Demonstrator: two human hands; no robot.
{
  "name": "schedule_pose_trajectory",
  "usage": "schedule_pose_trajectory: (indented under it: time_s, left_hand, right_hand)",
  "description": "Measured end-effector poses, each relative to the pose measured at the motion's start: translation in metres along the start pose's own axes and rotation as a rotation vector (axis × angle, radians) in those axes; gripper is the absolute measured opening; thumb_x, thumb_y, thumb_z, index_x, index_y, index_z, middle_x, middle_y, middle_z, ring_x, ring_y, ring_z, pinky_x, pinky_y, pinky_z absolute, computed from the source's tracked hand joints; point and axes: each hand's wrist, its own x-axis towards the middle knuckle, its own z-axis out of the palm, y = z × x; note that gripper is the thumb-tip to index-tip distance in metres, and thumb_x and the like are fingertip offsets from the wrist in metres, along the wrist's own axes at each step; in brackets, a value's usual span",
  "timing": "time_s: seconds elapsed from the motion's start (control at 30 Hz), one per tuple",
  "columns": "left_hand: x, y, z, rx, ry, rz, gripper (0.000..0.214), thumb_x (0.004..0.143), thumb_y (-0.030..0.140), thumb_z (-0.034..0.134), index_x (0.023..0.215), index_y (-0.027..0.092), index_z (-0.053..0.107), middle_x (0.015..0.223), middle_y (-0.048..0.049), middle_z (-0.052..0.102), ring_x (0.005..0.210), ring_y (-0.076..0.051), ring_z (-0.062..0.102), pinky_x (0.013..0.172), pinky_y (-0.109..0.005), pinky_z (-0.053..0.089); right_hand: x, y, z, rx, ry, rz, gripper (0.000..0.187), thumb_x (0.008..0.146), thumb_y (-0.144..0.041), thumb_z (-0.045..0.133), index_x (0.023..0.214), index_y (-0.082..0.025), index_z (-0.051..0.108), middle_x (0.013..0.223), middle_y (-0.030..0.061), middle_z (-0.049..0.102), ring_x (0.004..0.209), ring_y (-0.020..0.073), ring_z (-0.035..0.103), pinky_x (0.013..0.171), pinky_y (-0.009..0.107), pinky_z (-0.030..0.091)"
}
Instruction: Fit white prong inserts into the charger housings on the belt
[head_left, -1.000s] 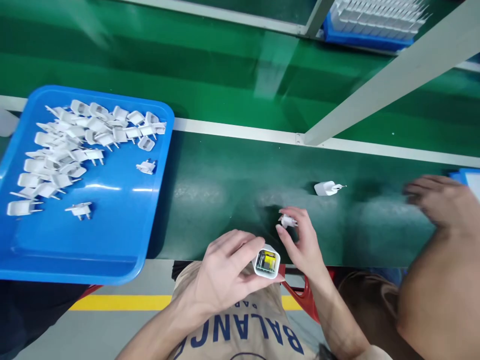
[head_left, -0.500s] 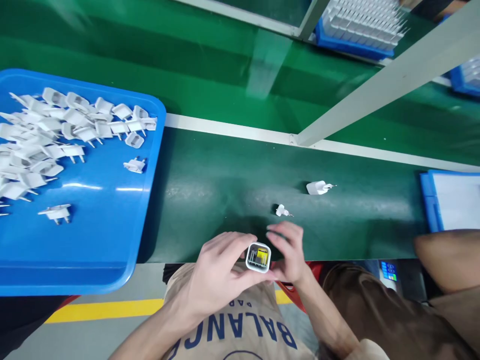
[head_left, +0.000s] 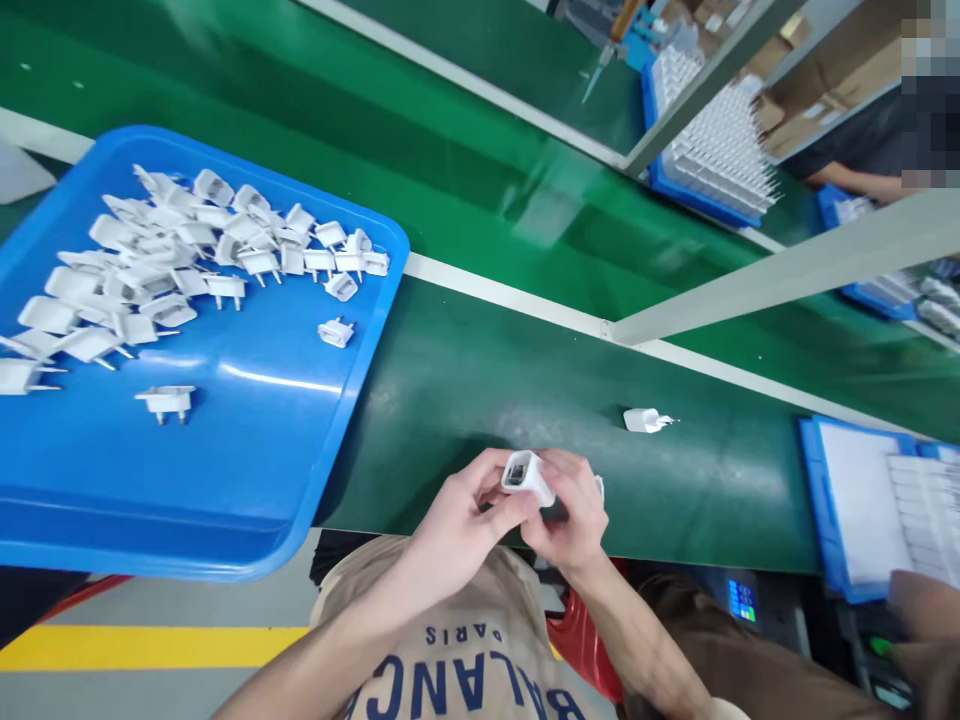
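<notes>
Filling the left of the table (head_left: 465,360), a blue tray (head_left: 247,460) juts out over the near edge. A heap of white plug caps (head_left: 150,278) crowds its far and left parts, and one loose cap (head_left: 166,400) lies apart nearer the front, its pins pointing toward the person. Further right, near the tray's right wall, another cap (head_left: 335,332) lies alone.

Over the table's near edge, the left hand (head_left: 461,520) grasps a white casing (head_left: 538,482), whose open end faces up and left and shows dark parts inside. The right hand (head_left: 571,515) closes its fingers on the casing's other end, so both grips share it. Just beyond the right hand's outer edge, a small white piece (head_left: 599,487) shows; whether this hand holds it, I cannot tell.

To the right, well apart from the hands, a white plug (head_left: 640,420) lies on its side. At the far right, a second blue tray (head_left: 817,480) carries a white sheet (head_left: 855,490) and rows of white parts (head_left: 926,500), with a co-worker's blurred hand (head_left: 926,610) near its front.
</notes>
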Motion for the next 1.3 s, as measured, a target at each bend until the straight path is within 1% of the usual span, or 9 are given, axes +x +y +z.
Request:
schedule_pose_trajectory:
  time_s: [0.1, 0.17, 0.3, 0.4, 0.5, 0.67, 0.97, 1.13, 1.3]
  left_hand:
    - [0.000, -0.004, -0.005, 0.011, 0.014, 0.012, 0.032, 0.099, 0.051, 0.062, 0.094, 0.020, 0.069, 0.088, -0.0022, 0.071, 0.079, -0.016, 0.067, 0.070, -0.025, 0.056]
    - [0.000, -0.007, -0.013, 0.041, 0.048, 0.042, 0.039, 0.102, 0.056, 0.056, 0.100, 0.020, 0.070, 0.092, -0.0042, 0.073, 0.083, -0.018, 0.069, 0.071, -0.027, 0.057]
    - [0.002, -0.013, -0.042, 0.204, 0.308, 0.152, 0.042, 0.105, 0.058, 0.051, 0.106, 0.020, 0.069, 0.097, -0.0067, 0.076, 0.082, -0.018, 0.071, 0.076, -0.031, 0.059]
    - [0.009, -0.020, -0.060, 0.314, 0.451, 0.207, 0.044, 0.106, 0.056, 0.048, 0.096, 0.019, 0.069, 0.089, -0.0052, 0.075, 0.074, -0.016, 0.070, 0.071, -0.028, 0.058]
    - [0.015, -0.030, -0.066, 0.438, 0.459, 0.266, 0.040, 0.107, 0.051, 0.048, 0.093, 0.020, 0.068, 0.084, -0.0025, 0.074, 0.068, -0.014, 0.068, 0.065, -0.025, 0.056]
    - [0.013, -0.040, -0.066, 0.638, 0.451, 0.378, 0.030, 0.107, 0.040, 0.049, 0.095, 0.020, 0.068, 0.084, -0.0009, 0.074, 0.072, -0.013, 0.069, 0.070, -0.024, 0.054]
    - [0.013, -0.039, -0.065, 0.687, 0.455, 0.409, 0.033, 0.108, 0.041, 0.047, 0.090, 0.020, 0.066, 0.080, -0.0012, 0.072, 0.069, -0.013, 0.068, 0.066, -0.023, 0.053]
    - [0.014, -0.038, -0.066, 0.697, 0.462, 0.432, 0.034, 0.109, 0.038, 0.045, 0.089, 0.020, 0.065, 0.077, -0.0010, 0.071, 0.067, -0.013, 0.067, 0.065, -0.023, 0.052]
    - [0.008, -0.029, -0.059, 0.687, 0.375, 0.530, 0.024, 0.106, 0.031, 0.053, 0.090, 0.020, 0.066, 0.081, -0.0017, 0.071, 0.070, -0.013, 0.066, 0.067, -0.023, 0.052]
  right_hand:
    - [0.015, -0.002, -0.004, -0.075, -0.063, -0.001, 0.043, 0.095, -0.022, 0.061, 0.137, -0.032, 0.056, 0.106, 0.0097, 0.067, 0.090, 0.0280, 0.068, 0.074, 0.045, 0.058]
    - [0.023, -0.001, -0.008, -0.120, -0.058, -0.002, 0.040, 0.095, -0.022, 0.060, 0.134, -0.031, 0.059, 0.103, 0.0089, 0.064, 0.087, 0.0268, 0.064, 0.072, 0.043, 0.056]
    - [0.029, 0.009, -0.007, -0.246, 0.062, -0.030, 0.031, 0.094, -0.022, 0.056, 0.124, -0.027, 0.064, 0.090, 0.0070, 0.057, 0.078, 0.0258, 0.054, 0.066, 0.041, 0.050]
    - [0.024, 0.020, 0.009, -0.272, -0.007, -0.069, 0.021, 0.090, -0.018, 0.059, 0.108, -0.027, 0.065, 0.077, 0.0017, 0.051, 0.066, 0.0207, 0.047, 0.059, 0.035, 0.042]
    - [0.016, 0.025, 0.020, -0.275, -0.031, -0.076, 0.018, 0.089, -0.018, 0.060, 0.104, -0.026, 0.064, 0.075, 0.0006, 0.049, 0.064, 0.0193, 0.044, 0.058, 0.035, 0.039]
    - [0.011, 0.022, 0.017, -0.278, -0.042, -0.068, 0.017, 0.088, -0.017, 0.063, 0.103, -0.027, 0.062, 0.073, 0.0005, 0.046, 0.063, 0.0199, 0.042, 0.056, 0.035, 0.036]
    - [0.010, 0.012, 0.014, -0.235, -0.074, -0.062, 0.015, 0.089, -0.019, 0.064, 0.102, -0.027, 0.062, 0.076, 0.0023, 0.049, 0.065, 0.0207, 0.043, 0.058, 0.036, 0.038]
    - [0.005, 0.016, 0.014, -0.185, -0.101, 0.004, 0.009, 0.089, -0.018, 0.065, 0.094, -0.026, 0.063, 0.072, 0.0003, 0.046, 0.063, 0.0194, 0.042, 0.058, 0.035, 0.036]
    - [0.003, 0.010, 0.011, 0.047, -0.095, 0.164, 0.009, 0.095, -0.024, 0.064, 0.103, -0.026, 0.061, 0.082, 0.0010, 0.058, 0.072, 0.0203, 0.052, 0.064, 0.033, 0.044]
